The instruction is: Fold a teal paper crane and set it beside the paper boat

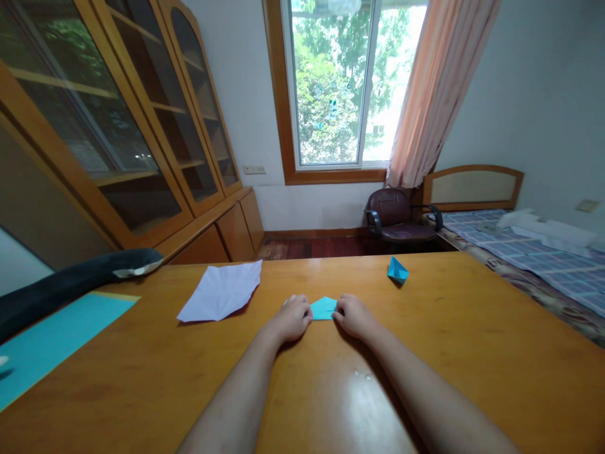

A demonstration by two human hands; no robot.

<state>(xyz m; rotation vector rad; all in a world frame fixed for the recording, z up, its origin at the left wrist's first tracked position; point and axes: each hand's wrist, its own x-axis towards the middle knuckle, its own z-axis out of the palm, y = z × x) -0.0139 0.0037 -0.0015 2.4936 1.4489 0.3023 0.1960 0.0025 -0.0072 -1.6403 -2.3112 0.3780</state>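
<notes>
A folded piece of light-blue paper (324, 309) lies on the wooden table between my hands, with a low peak at its far edge and a straight near edge. My left hand (297, 317) grips its left end, fingers curled. At the opposite end my right hand (352, 316) is closed on the paper's right corner. Both ends of the paper are hidden under my fingers. Farther off to the right sits a small darker-blue folded paper shape (397, 271), apart from both hands.
An unfolded, creased white sheet (222, 291) rests left of my hands on the table (155, 378). At the far left are a turquoise sheet (66, 337) and a long dark object (85, 271). Beyond the table stand an office chair (397, 214) and a bed (529, 246).
</notes>
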